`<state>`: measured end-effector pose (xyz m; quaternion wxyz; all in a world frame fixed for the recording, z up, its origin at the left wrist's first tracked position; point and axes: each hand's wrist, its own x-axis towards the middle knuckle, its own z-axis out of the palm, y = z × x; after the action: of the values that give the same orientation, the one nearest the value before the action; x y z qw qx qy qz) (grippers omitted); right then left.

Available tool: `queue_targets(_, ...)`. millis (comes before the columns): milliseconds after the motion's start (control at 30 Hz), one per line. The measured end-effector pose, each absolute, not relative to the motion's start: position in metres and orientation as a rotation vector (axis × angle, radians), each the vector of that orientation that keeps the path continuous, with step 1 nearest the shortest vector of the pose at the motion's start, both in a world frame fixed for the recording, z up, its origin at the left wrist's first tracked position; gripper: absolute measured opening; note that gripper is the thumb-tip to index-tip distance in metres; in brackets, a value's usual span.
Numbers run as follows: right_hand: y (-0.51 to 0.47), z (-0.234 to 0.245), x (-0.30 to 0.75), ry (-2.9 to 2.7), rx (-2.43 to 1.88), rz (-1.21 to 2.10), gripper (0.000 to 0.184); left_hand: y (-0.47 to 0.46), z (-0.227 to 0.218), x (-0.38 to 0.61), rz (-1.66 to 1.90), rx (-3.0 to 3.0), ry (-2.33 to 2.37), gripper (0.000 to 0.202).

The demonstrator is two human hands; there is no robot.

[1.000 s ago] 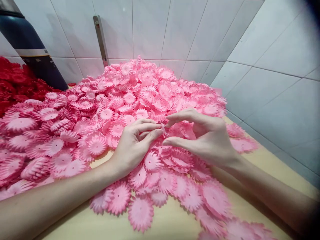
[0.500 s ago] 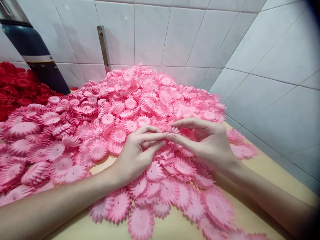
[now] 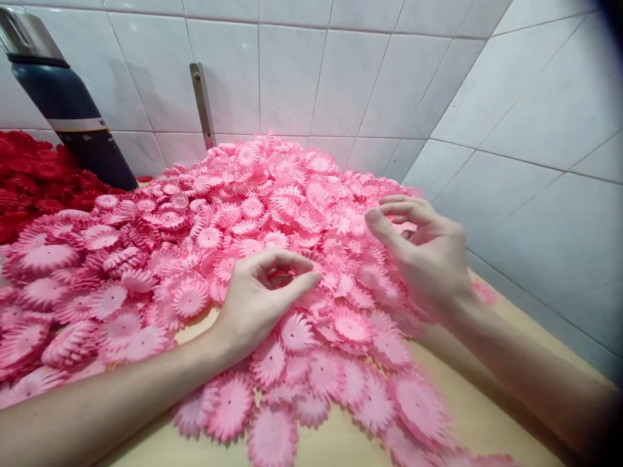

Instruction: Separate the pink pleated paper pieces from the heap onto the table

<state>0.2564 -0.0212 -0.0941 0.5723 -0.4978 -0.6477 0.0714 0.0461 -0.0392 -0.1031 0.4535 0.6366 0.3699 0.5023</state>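
My left hand (image 3: 263,298) hovers low over the heap of pink scalloped flower pieces (image 3: 292,188), its thumb and index fingertips brought close together in a pinch. Whatever sits between those tips blends into the pink behind. Up and to the right, my right hand (image 3: 423,253) is held over the heap's right side, slightly blurred. Its fingers are curled, with the thumb tip close to the index fingertip; no piece can be made out there. Single pink flower pieces (image 3: 272,433) lie flat in front of the hands, some with a small centre hole.
A dark blue bottle (image 3: 80,123) with a metal cap stands at the back left, beside a pile of red flower pieces (image 3: 34,181). White wall tiles (image 3: 292,71) with a metal strip (image 3: 201,104) rise behind the pale yellow tabletop (image 3: 335,447).
My right hand has parted from my left and moved up and right. The pink flower piece at its fingertips is no longer distinguishable. My left hand stays nearly in place.
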Motion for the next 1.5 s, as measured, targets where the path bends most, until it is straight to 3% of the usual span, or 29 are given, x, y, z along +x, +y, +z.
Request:
queue_targets(167,-0.039,-0.096,0.228,-1.746,-0.947,0.285,0.004,-0.039,-0.105,0.046,1.215,1.478,0.908,0.023)
queue_targets(400,-0.046,-0.099,0.222,-1.927,-0.832,0.370,0.028,-0.040,-0.104,0.045,1.150,1.463,0.916,0.018)
queue_targets(600,-0.048,-0.096,0.219,-1.954,-0.873,0.422,0.010,-0.038,-0.106,0.045,1.164,1.436,0.843,0.024)
queue_targets(833,-0.046,-0.093,0.226,-1.856,-0.935,0.549,0.002,-0.040,-0.104,0.045,1.113,1.438,0.848,0.029)
queue_targets(967,-0.048,-0.093,0.223,-1.977,-0.909,0.589,0.016,-0.038,-0.105,0.044,1.136,1.382,0.811,0.026)
queue_targets(1133,-0.048,-0.094,0.218,-1.761,-0.995,0.680,0.004,-0.039,-0.106,0.044,1.125,1.397,0.826,0.029)
queue_targets(1367,-0.024,-0.091,0.244,-0.981,-1.276,0.471,0.022,-0.039,-0.104,0.045,1.135,1.456,0.968,0.033)
queue_targets(1500,-0.026,-0.091,0.244,-1.167,-1.217,0.388,0.042,-0.036,-0.106,0.047,1.141,1.400,0.897,0.022)
